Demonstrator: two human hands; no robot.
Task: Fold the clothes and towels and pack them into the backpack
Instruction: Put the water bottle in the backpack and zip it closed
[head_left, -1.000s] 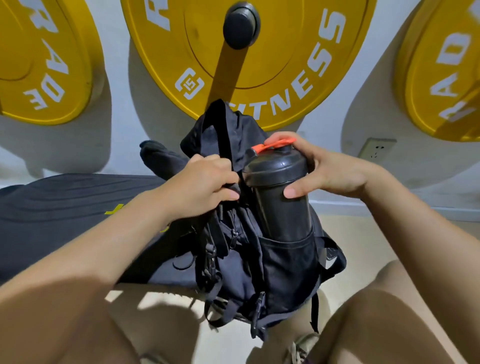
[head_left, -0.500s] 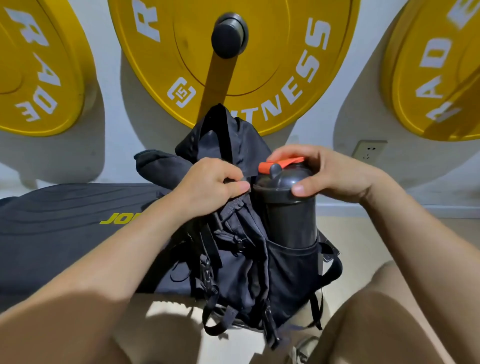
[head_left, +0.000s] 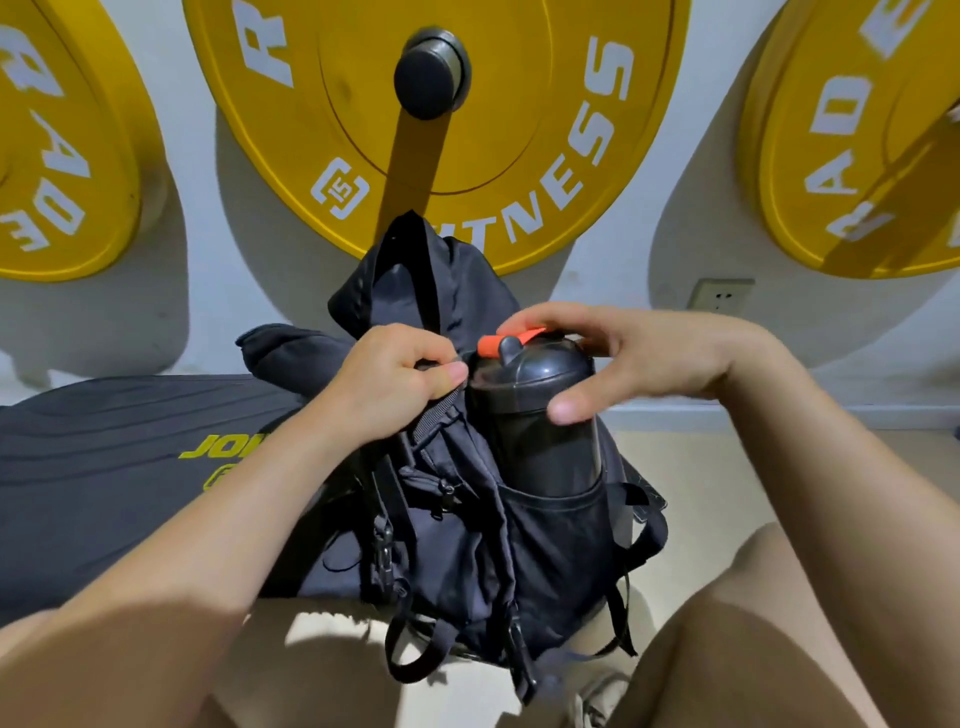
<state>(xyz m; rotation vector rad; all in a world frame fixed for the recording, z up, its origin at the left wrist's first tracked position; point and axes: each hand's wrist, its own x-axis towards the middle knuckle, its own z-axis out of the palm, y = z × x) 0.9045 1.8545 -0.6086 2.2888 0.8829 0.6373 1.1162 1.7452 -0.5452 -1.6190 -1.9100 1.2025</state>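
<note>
A black backpack (head_left: 457, 540) stands upright on the floor between my knees, its top flap raised. A dark shaker bottle (head_left: 540, 441) with an orange tab on its lid sits in the backpack's mesh side pocket, its upper half showing. My left hand (head_left: 384, 379) pinches the backpack's fabric edge beside the bottle. My right hand (head_left: 634, 353) lies over the bottle's lid, fingers on the orange tab and thumb against its side. A dark folded garment (head_left: 280, 348) pokes out behind the backpack on the left.
A black mat (head_left: 104, 467) with yellow lettering lies on the left. Large yellow weight plates (head_left: 519, 130) hang on the white wall behind. A wall socket (head_left: 719, 296) is at the right. My bare knees (head_left: 779, 623) flank the backpack.
The bottle has slid down deeper into the side pocket under my right hand. My left hand has kept its hold on the backpack's edge.
</note>
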